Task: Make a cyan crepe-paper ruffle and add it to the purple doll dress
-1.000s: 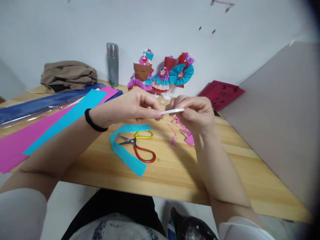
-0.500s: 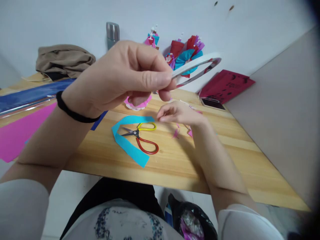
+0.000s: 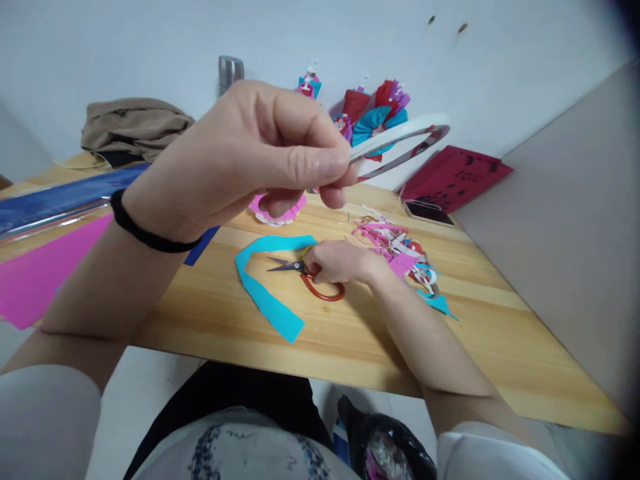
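High over the table, my left hand [image 3: 295, 153] pinches a thin roll of white tape [image 3: 400, 128] between thumb and fingers; the roll's inner core is printed. Lower down, my right hand [image 3: 336, 261] is closed on the scissors [image 3: 296, 266] at their yellow and red handles, and it hides most of the yellow one. The scissor blades point left and are a little apart. Around them curves a turquoise strip [image 3: 267, 303], lying on the wooden table with its upper end close to my right hand.
Colourful scraps [image 3: 395, 247] lie in a pile right of my right hand. A pink rosette [image 3: 280, 208] sits beneath my left hand. Decorated bouquets [image 3: 373, 123], a red bag [image 3: 455, 177] and a phone [image 3: 427, 213] are farther back. Pink sheet [image 3: 55, 267] and brown cloth [image 3: 135, 130] lie left.
My right hand has come down and left onto the scissors' handles, and the scissors have shifted slightly right with their blades closer together. My left hand still holds the tape roll.
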Motion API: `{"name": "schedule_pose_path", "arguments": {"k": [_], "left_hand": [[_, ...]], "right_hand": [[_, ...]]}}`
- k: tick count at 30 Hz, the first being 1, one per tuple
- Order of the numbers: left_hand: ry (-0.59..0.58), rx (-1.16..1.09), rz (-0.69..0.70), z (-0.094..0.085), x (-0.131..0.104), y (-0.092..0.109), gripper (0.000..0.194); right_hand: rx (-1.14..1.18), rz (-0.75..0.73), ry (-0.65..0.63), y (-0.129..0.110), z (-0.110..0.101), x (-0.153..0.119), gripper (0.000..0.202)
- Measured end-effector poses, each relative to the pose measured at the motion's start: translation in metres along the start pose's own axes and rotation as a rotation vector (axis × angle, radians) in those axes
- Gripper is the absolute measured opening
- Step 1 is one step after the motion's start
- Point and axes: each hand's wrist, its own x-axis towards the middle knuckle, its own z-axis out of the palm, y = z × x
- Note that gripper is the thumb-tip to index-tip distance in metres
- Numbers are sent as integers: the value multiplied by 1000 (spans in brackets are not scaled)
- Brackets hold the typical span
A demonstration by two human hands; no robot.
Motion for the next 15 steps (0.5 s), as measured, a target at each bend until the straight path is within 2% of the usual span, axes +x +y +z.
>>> {"name": "schedule_pose_path", "arguments": {"k": [3, 4, 6, 9, 10, 15], "left_hand": [[-23, -15, -19, 3, 0, 1, 22], [-37, -26, -21, 4, 0, 1, 21], [-65, -51, -25, 6, 2, -1, 16], [-97, -101, -30, 9, 5, -4, 13], [-98, -112, -41, 9, 5, -6, 13], [-114, -99, -61, 10, 7, -14, 11]], "right_hand": [[54, 73, -118, 25, -9, -5, 13], [96, 69, -111, 32, -10, -5, 13], [123, 111, 49, 44, -9, -1, 14], [114, 277, 427, 51, 4, 16, 13], [128, 289, 468, 51, 9, 23, 13], [235, 184, 476, 50, 26, 41, 5]]}}
